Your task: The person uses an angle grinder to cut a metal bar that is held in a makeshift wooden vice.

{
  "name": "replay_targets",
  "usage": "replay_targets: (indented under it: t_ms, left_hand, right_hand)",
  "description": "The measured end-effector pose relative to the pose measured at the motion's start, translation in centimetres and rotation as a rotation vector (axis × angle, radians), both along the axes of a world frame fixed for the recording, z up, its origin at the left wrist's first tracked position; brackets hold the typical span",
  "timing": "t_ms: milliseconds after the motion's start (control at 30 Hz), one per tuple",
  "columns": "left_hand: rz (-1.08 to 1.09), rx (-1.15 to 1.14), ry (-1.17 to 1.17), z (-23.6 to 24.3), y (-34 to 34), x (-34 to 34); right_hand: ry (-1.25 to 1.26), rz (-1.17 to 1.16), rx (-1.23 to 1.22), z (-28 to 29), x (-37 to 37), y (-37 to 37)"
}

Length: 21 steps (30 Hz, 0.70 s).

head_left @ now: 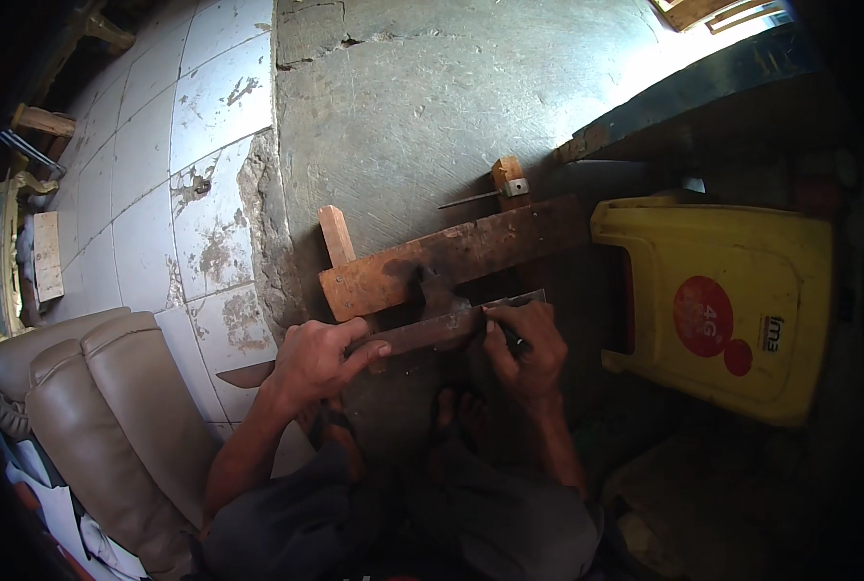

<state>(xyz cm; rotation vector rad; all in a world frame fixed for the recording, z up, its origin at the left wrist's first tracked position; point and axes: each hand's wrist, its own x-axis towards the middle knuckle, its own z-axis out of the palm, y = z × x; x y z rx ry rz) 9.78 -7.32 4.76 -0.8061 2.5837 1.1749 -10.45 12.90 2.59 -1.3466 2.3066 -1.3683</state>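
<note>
My left hand (320,360) is closed around a long, rusty, dark metal blade (422,334), whose pointed end shows left of that hand. My right hand (527,351) has its fingers bent in a pinch at the blade's right part; whether it holds anything else is too dark to tell. Just beyond the blade, a dark metal piece (441,295) rises against a worn wooden plank (369,288) with short wooden posts (337,235). Behind the plank, a metal fitting (515,188) with a thin rod sits on another wooden piece.
A yellow plastic seat or board (732,252) stands at the right, below a dark bench edge (664,97). A padded leather seat (132,407) is at lower left. The floor is white tile (209,68) and cracked concrete (432,97). My feet (446,407) are below the blade.
</note>
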Motion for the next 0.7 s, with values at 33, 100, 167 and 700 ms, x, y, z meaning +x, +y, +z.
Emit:
replay_targets:
  t_ms: [33,100,167,700]
  left_hand:
    - [0.003,-0.002,-0.010,0.2,0.0,-0.1]
    - [-0.009,-0.011,-0.036,0.4,-0.2,-0.3]
    - [-0.035,-0.012,-0.080,0.6,-0.2,-0.4]
    - [0.035,0.008,-0.095,0.5,1.2,0.0]
  right_hand:
    - [-0.005,0.004,0.007,-0.1,0.0,0.1]
    - [0.006,0.005,0.004,0.0,-0.1,0.0]
    - [0.027,0.002,-0.004,0.2,-0.1,-0.1]
    - [0.006,-0.144,-0.052,-1.0,2.1,1.0]
